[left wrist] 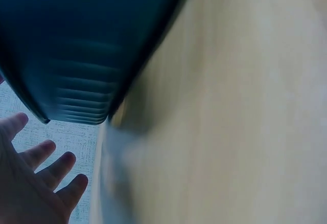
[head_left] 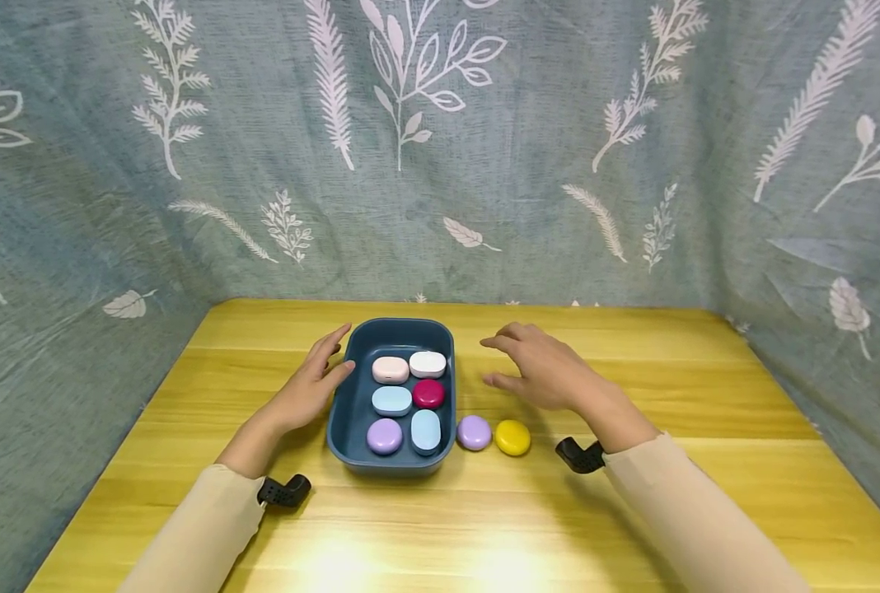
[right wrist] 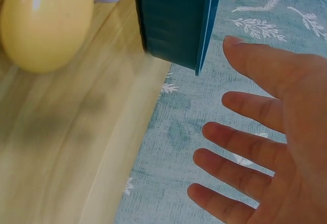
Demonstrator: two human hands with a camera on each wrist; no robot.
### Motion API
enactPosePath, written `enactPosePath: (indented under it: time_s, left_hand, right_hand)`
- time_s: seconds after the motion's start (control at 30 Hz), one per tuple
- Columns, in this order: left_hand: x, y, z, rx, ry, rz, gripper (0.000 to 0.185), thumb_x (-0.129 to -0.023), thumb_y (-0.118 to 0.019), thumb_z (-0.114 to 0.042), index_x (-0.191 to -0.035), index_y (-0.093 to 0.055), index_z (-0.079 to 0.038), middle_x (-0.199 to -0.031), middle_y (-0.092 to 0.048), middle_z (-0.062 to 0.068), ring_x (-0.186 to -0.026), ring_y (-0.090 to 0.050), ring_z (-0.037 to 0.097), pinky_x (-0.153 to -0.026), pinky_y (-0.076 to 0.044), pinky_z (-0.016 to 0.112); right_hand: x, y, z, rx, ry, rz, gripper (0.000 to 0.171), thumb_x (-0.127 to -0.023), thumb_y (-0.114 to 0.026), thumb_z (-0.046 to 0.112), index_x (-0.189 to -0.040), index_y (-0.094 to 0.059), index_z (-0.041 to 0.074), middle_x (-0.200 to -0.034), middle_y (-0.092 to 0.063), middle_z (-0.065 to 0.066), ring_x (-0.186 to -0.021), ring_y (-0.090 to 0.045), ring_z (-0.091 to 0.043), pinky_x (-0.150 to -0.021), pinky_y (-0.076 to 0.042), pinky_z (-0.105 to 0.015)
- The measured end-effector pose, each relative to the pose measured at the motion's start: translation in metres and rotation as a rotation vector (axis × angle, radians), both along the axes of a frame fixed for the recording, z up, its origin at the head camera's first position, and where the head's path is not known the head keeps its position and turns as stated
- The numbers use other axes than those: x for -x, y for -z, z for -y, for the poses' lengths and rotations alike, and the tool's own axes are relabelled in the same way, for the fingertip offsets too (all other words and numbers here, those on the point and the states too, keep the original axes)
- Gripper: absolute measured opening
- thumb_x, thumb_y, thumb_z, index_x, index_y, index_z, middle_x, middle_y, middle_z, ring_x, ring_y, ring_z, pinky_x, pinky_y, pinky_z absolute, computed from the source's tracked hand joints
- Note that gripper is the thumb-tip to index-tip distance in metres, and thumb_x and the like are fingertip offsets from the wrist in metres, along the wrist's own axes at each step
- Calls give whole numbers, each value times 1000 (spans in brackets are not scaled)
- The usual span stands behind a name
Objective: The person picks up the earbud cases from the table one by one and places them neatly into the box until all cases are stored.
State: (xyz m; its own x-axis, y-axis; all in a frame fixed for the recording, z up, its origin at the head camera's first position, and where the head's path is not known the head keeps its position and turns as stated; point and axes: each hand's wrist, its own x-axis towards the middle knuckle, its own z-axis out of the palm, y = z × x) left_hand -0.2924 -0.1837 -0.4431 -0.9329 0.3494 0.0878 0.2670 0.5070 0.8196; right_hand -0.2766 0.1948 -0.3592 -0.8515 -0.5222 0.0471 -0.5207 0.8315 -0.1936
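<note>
A dark blue rectangular bin (head_left: 391,468) with rounded corners stands on the table. Inside lie several small smooth rounded cases: a pale pink oval (head_left: 390,370), a white oval (head_left: 428,364), two light blue ovals, one of them upright in the head view (head_left: 425,431), a crimson round one (head_left: 428,394) and a lilac round one (head_left: 384,436). My left hand (head_left: 308,394) is at the bin's left side, fingers spread, thumb overlapping the rim in the head view. To the bin's right, my right hand (head_left: 547,366) hovers with extended fingers, holding nothing.
Beside the bin's right wall, another lilac round piece (head_left: 474,432) and a yellow round piece (head_left: 512,437) lie on the wooden table (head_left: 633,527). A blue-green leaf-patterned cloth (head_left: 440,214) hangs behind the table and along both sides.
</note>
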Motion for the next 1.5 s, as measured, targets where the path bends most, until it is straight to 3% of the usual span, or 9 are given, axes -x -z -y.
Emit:
enactPosePath:
  time_s: [0.6, 1.0, 1.27, 1.5]
  left_hand:
    - [3, 10, -5, -52, 13, 35, 64, -113, -43, -28, -168, -12, -19, -173, -13, 16, -155, -25, 47, -124, -27, 63]
    - [3, 17, -5, -114, 16, 68, 63, -113, -39, -22, -169, -10, -24, -174, -9, 13, -156, -28, 44, -120, -35, 62]
    - [1, 17, -6, -154, 33, 56, 61, -113, -37, -18, -168, -10, -20, -173, -11, 16, -156, -26, 46, -120, -33, 65]
    - [2, 23, -6, -167, 30, 63, 61, -114, -36, -21, -168, -10, -26, -173, -15, 16, -157, -21, 44, -122, -27, 66]
  right_hand:
    - [-20, 12, -24, -59, -23, 29, 58, -97, -72, 44, -147, -59, 17, -141, -60, -13, -123, -62, -33, -98, -56, -53]
    - [-31, 28, -29, -77, -47, 77, 59, -94, -76, 42, -144, -61, 14, -136, -63, -11, -117, -66, -30, -95, -58, -52]
    - [-35, 36, -28, -89, -65, 114, 60, -91, -80, 40, -142, -63, 13, -132, -64, -10, -112, -67, -28, -96, -57, -50]
    - [-38, 40, -25, -97, -70, 128, 56, -90, -81, 39, -137, -67, 13, -125, -66, -7, -105, -67, -23, -91, -58, -48]
